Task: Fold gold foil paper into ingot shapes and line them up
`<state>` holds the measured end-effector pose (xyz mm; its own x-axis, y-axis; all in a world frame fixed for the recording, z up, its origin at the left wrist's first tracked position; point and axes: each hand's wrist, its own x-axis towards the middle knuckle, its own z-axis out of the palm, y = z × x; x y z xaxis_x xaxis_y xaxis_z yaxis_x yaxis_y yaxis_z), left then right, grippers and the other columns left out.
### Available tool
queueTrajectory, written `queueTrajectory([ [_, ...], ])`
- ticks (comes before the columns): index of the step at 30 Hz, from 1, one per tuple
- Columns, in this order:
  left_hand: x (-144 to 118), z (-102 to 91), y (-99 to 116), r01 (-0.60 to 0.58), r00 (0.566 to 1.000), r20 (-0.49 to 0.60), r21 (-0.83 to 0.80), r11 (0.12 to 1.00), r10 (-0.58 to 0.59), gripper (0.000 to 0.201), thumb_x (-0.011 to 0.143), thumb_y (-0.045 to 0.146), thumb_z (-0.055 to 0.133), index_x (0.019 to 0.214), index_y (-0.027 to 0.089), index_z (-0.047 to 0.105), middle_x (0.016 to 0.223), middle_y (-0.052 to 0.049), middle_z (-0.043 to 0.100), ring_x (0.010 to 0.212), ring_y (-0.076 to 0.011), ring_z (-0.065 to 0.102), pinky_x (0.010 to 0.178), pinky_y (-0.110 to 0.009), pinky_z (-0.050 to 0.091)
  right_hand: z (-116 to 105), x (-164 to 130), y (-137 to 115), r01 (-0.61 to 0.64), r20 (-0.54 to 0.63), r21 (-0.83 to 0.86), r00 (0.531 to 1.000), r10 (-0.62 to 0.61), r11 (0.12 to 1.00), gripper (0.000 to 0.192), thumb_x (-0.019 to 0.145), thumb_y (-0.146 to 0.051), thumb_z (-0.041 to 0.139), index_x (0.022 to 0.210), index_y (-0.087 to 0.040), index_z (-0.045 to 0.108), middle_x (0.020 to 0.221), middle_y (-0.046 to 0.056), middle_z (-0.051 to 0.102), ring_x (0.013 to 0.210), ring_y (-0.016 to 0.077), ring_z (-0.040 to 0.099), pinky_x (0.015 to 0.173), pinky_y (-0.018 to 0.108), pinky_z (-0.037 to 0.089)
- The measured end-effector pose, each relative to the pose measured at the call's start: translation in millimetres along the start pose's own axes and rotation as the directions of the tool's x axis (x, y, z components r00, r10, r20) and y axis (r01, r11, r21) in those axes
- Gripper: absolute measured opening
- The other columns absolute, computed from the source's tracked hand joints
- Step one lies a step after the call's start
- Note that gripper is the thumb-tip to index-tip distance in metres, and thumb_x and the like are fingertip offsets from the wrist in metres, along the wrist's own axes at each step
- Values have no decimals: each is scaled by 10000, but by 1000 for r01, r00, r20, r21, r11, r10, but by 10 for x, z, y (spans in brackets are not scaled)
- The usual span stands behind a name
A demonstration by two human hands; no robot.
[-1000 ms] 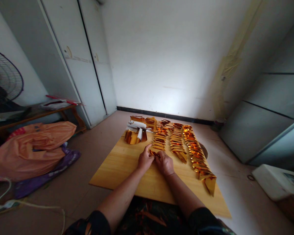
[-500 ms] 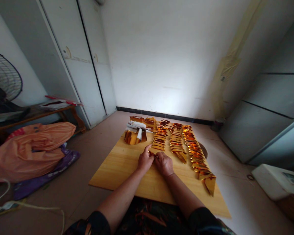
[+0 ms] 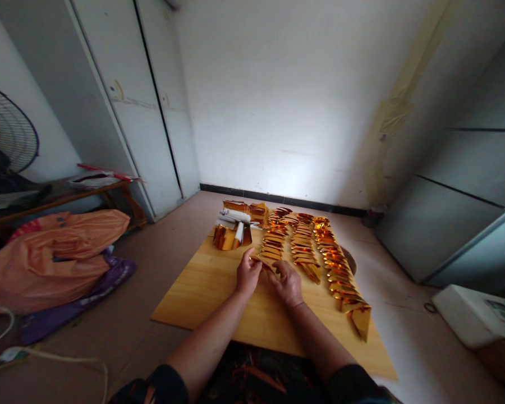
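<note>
Between my hands, over the middle of the wooden board (image 3: 202, 280), is a small piece of folded gold foil paper (image 3: 263, 261). My left hand (image 3: 248, 275) pinches its left end, thumb up. The fingers of my right hand (image 3: 287, 281) are closed on its right end. Just beyond lie rows of folded gold foil pieces: a left row (image 3: 273, 244), a middle row (image 3: 305, 247) and a long right row (image 3: 334, 264) that runs toward the board's right edge. The folds of the held piece are partly hidden by my fingers.
At the board's back left, a curved stack of gold sheets (image 3: 226, 238) stands by white paper bundles (image 3: 235, 215). An orange bag (image 3: 54, 258), a purple bag (image 3: 84, 303) and a cable (image 3: 79, 359) lie on the floor to the left. A white box (image 3: 473, 314) is at the right.
My hands have moved slightly apart, and more of the gold foil paper shows between them. My right hand has shifted a little to the right. The rows stay where they were.
</note>
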<state>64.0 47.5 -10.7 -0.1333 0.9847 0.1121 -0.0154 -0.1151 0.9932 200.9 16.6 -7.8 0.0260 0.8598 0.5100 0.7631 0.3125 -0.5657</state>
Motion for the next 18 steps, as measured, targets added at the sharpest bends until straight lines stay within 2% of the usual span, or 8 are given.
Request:
queueTrajectory([
  [3,-2,24,72,35,999,-4,-87,996,-35,599,769,326,589,1316,147,419,740,-13,656,624,-131,625,590,-235,496,-3,-3,45,-129,-57,151,989,139,980,245,793,-396,517,884,-190,612,674,-8,582,587,124,524,572,225,398],
  [6,-13,52,118,34,999,-1,-126,992,-34,621,775,403,580,1314,139,419,725,-17,648,613,-130,613,571,-228,479,2,8,69,-212,-53,302,970,239,929,260,760,-436,546,831,-190,590,619,-24,545,554,117,488,544,226,388],
  [11,-23,119,117,12,1000,30,-230,973,-6,678,772,457,581,1333,132,383,741,-33,656,645,-140,615,598,-240,486,11,49,26,-347,33,576,914,403,740,338,684,-456,624,874,-190,536,566,-54,511,479,103,452,464,213,377],
  [14,-33,152,128,8,999,48,-266,964,5,700,757,449,608,1334,129,377,799,-54,673,647,-141,621,607,-249,498,1,78,-13,-367,55,634,899,434,681,322,654,-445,636,824,-192,530,568,-52,518,461,100,450,436,210,382],
  [18,-58,170,164,19,998,66,-219,976,-5,649,764,433,612,1303,126,421,764,-45,672,651,-148,630,620,-254,510,-23,105,-22,-370,27,613,893,449,698,264,666,-445,599,728,-199,527,540,-50,511,443,99,451,425,211,389],
])
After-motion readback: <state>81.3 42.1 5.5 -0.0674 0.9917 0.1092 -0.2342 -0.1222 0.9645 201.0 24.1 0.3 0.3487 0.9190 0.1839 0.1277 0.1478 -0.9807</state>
